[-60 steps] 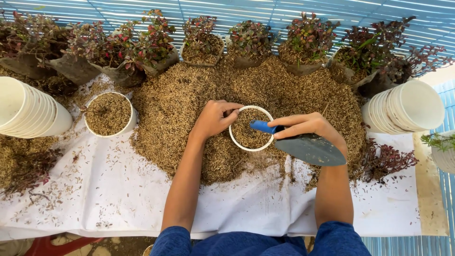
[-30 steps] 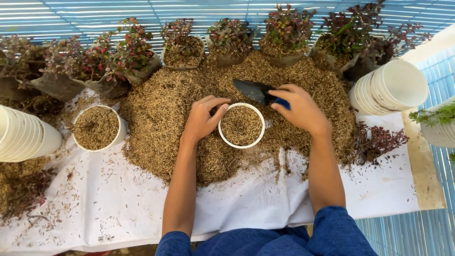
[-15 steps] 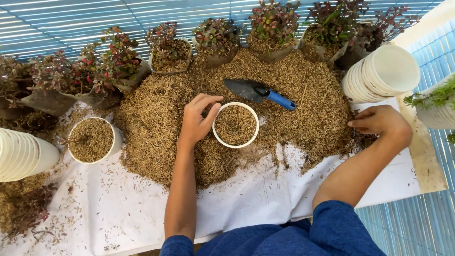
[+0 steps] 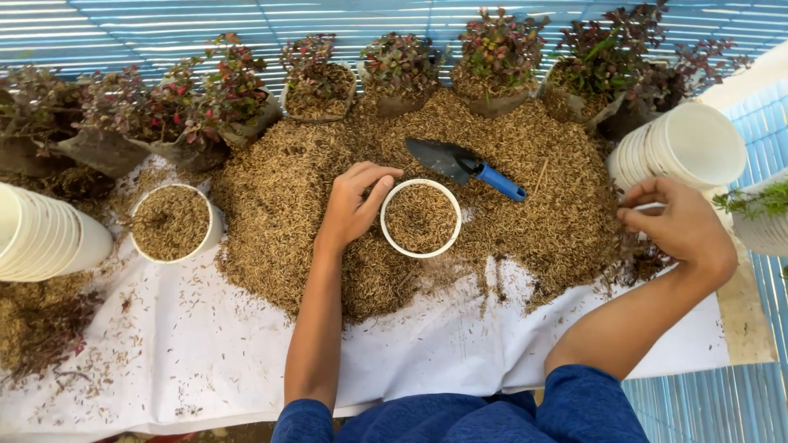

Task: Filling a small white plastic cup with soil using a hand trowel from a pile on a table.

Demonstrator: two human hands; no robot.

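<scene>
My left hand [image 4: 353, 205] grips the left rim of a white pot [image 4: 392, 238] filled with dry brown husk, which stands in a big husk pile [image 4: 279, 205]. A dark trowel with a blue handle [image 4: 464, 166] lies on the pile just behind the pot, with no hand on it. My right hand [image 4: 677, 226] is far to the right, fingers curled beside a stack of white pots [image 4: 681, 148] and above some reddish plant cuttings [image 4: 640, 258]. Whether those fingers grip anything is hidden.
A second husk-filled white pot [image 4: 172, 223] stands left of the pile. Another stack of white pots [image 4: 41, 234] lies at the far left. Several red-leaved plants in dark bags [image 4: 222, 90] line the back. A white sheet [image 4: 460, 344] covers the table.
My right hand laid the trowel on the pile behind the pot, let go, and moved right to the pot stack. My left hand stayed on the pot's rim.
</scene>
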